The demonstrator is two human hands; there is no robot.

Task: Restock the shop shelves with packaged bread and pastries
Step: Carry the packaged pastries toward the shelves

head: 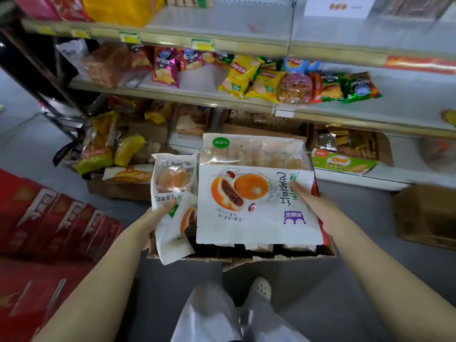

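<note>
A shop aisle with a grey floor point(320, 280) runs along pale shelves point(197, 96) carrying crisp bags point(240, 75), and in front of them an open cardboard box point(246, 259) holds packaged bread. The left hand point(155, 219) grips a small bun pack point(172, 178) at the box's left side, thumb pressed on its face and fingers hidden beneath. The right hand point(314, 206) pinches the right edge of a large bread bag point(254, 206) lying across the box top, thumb on the print, other fingers out of sight under it.
</note>
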